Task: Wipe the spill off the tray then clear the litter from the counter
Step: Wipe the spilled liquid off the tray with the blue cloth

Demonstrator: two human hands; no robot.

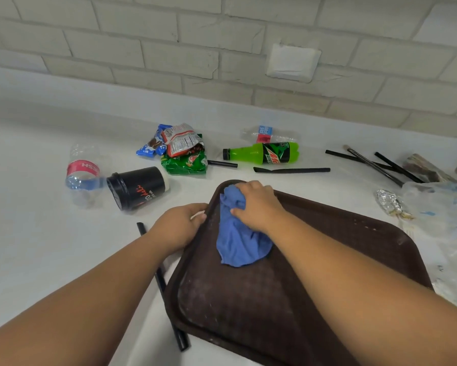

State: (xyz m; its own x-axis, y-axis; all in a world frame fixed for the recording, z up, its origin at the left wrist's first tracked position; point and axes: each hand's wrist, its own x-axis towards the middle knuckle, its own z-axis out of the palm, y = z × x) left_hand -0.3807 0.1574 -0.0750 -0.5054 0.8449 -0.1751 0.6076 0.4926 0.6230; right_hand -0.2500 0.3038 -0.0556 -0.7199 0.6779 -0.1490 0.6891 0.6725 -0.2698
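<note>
The brown tray (251, 299) lies on the white surface (37, 247), skewed, with pale smears on its floor toward 6 o'clock. The right grip (259, 204) is clenched on a bunched blue cloth (238, 241) and presses it onto the tray's 11 o'clock corner. The left grip (177, 225) grasps the tray's rim at 10 o'clock.

A black straw (181, 339) lies along the tray's 9 o'clock edge, partly under the left forearm. Litter rings the tray's far side. A black cup (140, 187) lies on its side at 10 o'clock, touching a crushed clear bottle (83, 175). Crumpled snack wrappers (180, 149) are heaped at 11. A green soda bottle (264, 153) lies flat at 12, with another clear bottle (267, 133) just behind it and a long straw (292, 170) between it and the tray. More straws (375, 162) cross at 1 o'clock. At 2 o'clock, crumpled foil (389, 203) lies beside a clear plastic bag (438, 202), close to the tray's rim.
</note>
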